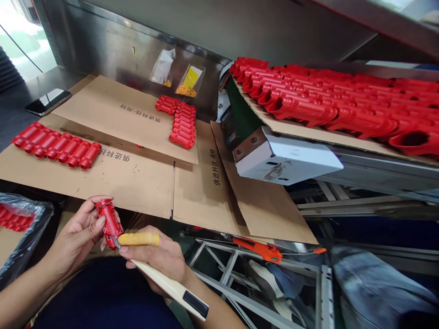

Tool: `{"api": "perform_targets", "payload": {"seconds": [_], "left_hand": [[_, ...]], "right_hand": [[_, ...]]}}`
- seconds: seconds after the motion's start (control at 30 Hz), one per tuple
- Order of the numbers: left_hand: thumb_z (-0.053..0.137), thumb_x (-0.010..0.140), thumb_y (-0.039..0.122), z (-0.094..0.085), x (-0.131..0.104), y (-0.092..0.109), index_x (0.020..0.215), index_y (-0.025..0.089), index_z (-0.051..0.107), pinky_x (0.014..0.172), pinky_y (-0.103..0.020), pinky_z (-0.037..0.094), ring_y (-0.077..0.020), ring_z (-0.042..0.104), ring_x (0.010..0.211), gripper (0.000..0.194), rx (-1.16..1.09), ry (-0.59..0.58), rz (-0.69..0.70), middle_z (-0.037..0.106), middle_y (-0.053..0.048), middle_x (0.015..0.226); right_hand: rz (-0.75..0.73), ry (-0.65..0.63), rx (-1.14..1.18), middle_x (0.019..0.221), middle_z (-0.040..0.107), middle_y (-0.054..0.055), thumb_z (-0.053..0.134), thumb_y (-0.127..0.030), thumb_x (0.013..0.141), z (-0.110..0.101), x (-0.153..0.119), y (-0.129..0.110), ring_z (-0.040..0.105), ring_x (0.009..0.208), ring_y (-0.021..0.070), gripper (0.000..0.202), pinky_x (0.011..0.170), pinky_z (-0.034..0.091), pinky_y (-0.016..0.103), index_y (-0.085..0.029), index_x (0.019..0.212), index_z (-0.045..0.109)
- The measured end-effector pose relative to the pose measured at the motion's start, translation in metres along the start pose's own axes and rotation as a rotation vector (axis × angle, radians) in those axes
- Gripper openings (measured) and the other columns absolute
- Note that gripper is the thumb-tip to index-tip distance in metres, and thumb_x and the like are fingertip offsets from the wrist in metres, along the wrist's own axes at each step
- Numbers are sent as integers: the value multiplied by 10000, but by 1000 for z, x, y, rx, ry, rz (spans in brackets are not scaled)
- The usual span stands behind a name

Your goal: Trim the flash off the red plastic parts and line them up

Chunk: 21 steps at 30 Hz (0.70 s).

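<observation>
Beyond cardboard (123, 119), 2 bags (190, 81); left hand (80, 230) pinching 1 red tube (109, 218), right hand (163, 257) pinching 1 knife (168, 285).

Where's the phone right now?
The phone lies at the far left of the head camera's view, on the dark tabletop beside the left end of the upper cardboard sheet, beyond the row of red parts.
</observation>
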<state>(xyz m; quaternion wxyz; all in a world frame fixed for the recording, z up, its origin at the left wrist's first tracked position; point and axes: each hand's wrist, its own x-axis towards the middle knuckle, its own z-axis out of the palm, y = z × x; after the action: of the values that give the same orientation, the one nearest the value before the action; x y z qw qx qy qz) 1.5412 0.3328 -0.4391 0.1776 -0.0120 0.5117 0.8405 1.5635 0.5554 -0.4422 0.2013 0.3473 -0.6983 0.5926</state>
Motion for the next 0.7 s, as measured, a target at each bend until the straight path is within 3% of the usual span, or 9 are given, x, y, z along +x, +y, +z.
{"api": "perform_targets", "payload": {"seconds": [0.17, 0.3, 0.37, 0.43, 0.5, 0.57, 0.63, 0.67, 0.7], "left_hand": [[777, 1003, 324, -1, 1, -1, 1359, 251, 663, 601, -223, 569, -167, 656, 747, 381, 7, 19, -2, 719, -91, 1029], [757, 1014, 347, 1, -1, -4, 1374, 234, 646, 555, -199, 518, -154, 622, 706, 393, 17, -8, -24, 716, -89, 973], [754, 1015, 380, 1, -5, -4, 1378, 243, 632, 564, -218, 524, -163, 632, 709, 406, 46, -16, -14, 719, -89, 989], [754, 1014, 424, -1, -6, 1, 1392, 265, 609, 651, -266, 572, -198, 681, 795, 435, 156, 9, 21, 727, -92, 1042], [746, 1005, 492, -2, 2, 13, 1401, 261, 589, 726, -309, 588, -234, 711, 875, 485, 423, 45, 105, 729, -97, 1073], [693, 1005, 566, -2, 24, 32, 1431, 220, 550, 717, -342, 574, -258, 716, 838, 568, 888, 60, 201, 730, -102, 1028], [549, 1045, 559, 1, 57, 55, 1534, 127, 416, 703, -402, 557, -293, 704, 729, 666, 1488, 66, 233, 717, -98, 893], [497, 1053, 521, 4, 76, 66, 1525, 66, 381, 756, -443, 572, -343, 738, 809, 666, 1799, 60, 175, 731, -143, 929], [495, 1042, 467, 7, 93, 75, 1470, 20, 424, 742, -492, 566, -420, 750, 860, 623, 1911, 89, 149, 739, -211, 948]], "right_hand": [[12, -73, -40, 1165, 811, 114, 734, -173, 1037, -3, 5, -4, 787, 992, 220, 229, 858, 695, 349, -169, 1265, 757], [36, -219, -109, 970, 801, 70, 588, -237, 1125, -6, 4, -6, 754, 865, 192, 214, 771, 677, 309, -151, 1236, 750], [46, -144, -152, 978, 798, 46, 611, -250, 1114, -9, -2, -5, 747, 879, 187, 223, 764, 671, 297, -215, 1298, 732], [48, 55, -214, 1080, 799, 50, 641, -160, 1073, -13, -10, -2, 754, 973, 198, 327, 838, 676, 333, -285, 1369, 698], [113, 291, -255, 1156, 794, 66, 641, -62, 1028, -14, -17, 3, 761, 1022, 204, 434, 902, 675, 368, -302, 1387, 689], [194, 428, -250, 1133, 802, 69, 666, -55, 1013, -12, -21, 7, 779, 975, 193, 391, 908, 679, 353, -282, 1326, 724], [218, 411, -219, 1133, 808, 79, 706, -115, 1019, -7, -19, 9, 789, 932, 187, 292, 874, 687, 323, -262, 1266, 752], [205, 375, -199, 1144, 808, 87, 705, -143, 1030, -4, -17, 8, 792, 925, 187, 262, 867, 690, 320, -254, 1262, 753], [186, 345, -178, 1148, 808, 92, 693, -164, 1044, -2, -15, 7, 793, 921, 187, 246, 866, 692, 320, -248, 1269, 748]]}}
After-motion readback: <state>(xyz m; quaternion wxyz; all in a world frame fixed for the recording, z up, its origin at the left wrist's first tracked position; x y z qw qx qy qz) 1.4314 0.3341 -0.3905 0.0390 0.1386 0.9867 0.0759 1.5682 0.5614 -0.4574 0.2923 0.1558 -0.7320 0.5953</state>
